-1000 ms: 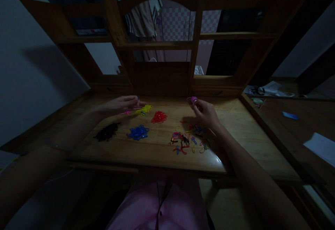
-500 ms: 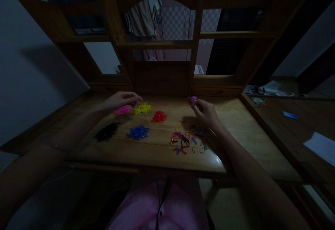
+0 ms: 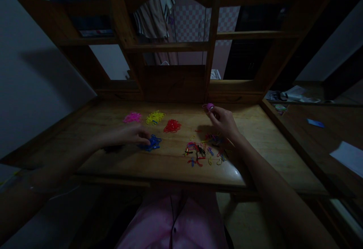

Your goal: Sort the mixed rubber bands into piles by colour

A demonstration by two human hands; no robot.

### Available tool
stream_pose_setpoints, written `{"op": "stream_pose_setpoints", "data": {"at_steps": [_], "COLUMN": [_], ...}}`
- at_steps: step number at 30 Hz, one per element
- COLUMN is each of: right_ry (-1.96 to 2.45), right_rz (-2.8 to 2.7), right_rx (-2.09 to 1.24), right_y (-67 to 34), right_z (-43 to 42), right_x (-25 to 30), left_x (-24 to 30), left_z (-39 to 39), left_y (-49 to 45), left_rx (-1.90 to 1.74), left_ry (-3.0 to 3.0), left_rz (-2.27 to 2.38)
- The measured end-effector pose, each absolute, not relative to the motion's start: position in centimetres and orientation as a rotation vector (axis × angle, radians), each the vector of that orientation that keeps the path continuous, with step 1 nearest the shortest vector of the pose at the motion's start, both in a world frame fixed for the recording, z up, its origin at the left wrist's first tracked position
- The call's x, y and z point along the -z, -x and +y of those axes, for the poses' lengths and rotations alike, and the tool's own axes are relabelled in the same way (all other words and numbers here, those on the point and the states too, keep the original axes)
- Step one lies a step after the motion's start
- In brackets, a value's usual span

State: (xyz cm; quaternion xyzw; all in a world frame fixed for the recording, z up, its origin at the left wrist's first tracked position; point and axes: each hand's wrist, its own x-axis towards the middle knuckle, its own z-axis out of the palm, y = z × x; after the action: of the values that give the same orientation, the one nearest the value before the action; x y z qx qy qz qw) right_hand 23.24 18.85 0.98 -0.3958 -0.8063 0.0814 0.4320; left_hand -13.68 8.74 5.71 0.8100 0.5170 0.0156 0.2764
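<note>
My left hand [image 3: 139, 135] reaches over a pile of small blue rubber bands [image 3: 154, 143]. Its fingertips are drawn together at the pile, and what they hold, if anything, is hidden. A small purple piece with a thin loop [image 3: 210, 106] is pinched between the thumb and fingers of my right hand [image 3: 225, 122], raised above the table. Below that hand lies a loose mixed heap of coloured bands [image 3: 200, 150]. Red bands [image 3: 172, 126], yellow bands [image 3: 155, 117] with a blue piece among them, and pink bands [image 3: 132, 117] form separate piles. My left forearm partly covers the black pile [image 3: 113, 149].
A wooden shelf unit [image 3: 176, 48] rises along the back of the desk [image 3: 170, 166]. To the right, beyond a raised wooden edge, a lower surface holds white paper [image 3: 347, 158] and a small blue packet [image 3: 315, 123]. A wall [image 3: 36, 60] stands on the left.
My left hand has moved from beside the yellow pile down toward me to the blue pile, uncovering the pink pile. My right hand stays nearly still, holding the purple piece.
</note>
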Motion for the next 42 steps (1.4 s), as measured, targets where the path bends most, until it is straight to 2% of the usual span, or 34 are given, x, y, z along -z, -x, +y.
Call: {"op": "stream_pose_setpoints", "data": {"at_steps": [3, 10, 17, 23, 31, 42], "right_ry": [0.986, 0.990, 1.004, 0.998, 0.997, 0.992], "right_rz": [-2.004, -2.014, -2.005, -2.013, -2.010, -2.023], "right_rx": [-0.223, -0.237, -0.227, -0.213, -0.220, -0.223], "right_y": [-23.2, -23.3, -23.3, -23.3, -23.3, -23.3], "right_z": [18.8, 18.9, 18.8, 18.9, 18.8, 18.8], "right_x": [-0.9, -0.9, -1.0, -1.0, -1.0, -1.1], "left_x": [-6.0, -7.6, -5.7, -4.4, -3.0, -6.0], "left_z": [9.0, 10.2, 13.6, 15.3, 16.9, 15.5], "left_y": [13.9, 14.2, 15.7, 16.1, 16.7, 17.0], "left_rx": [0.040, -0.111, -0.278, -0.311, -0.167, -0.340], "left_ry": [-2.172, -2.205, -2.512, -2.462, -2.422, -2.419], "left_rz": [1.407, 1.589, 1.634, 1.618, 1.536, 1.616]}}
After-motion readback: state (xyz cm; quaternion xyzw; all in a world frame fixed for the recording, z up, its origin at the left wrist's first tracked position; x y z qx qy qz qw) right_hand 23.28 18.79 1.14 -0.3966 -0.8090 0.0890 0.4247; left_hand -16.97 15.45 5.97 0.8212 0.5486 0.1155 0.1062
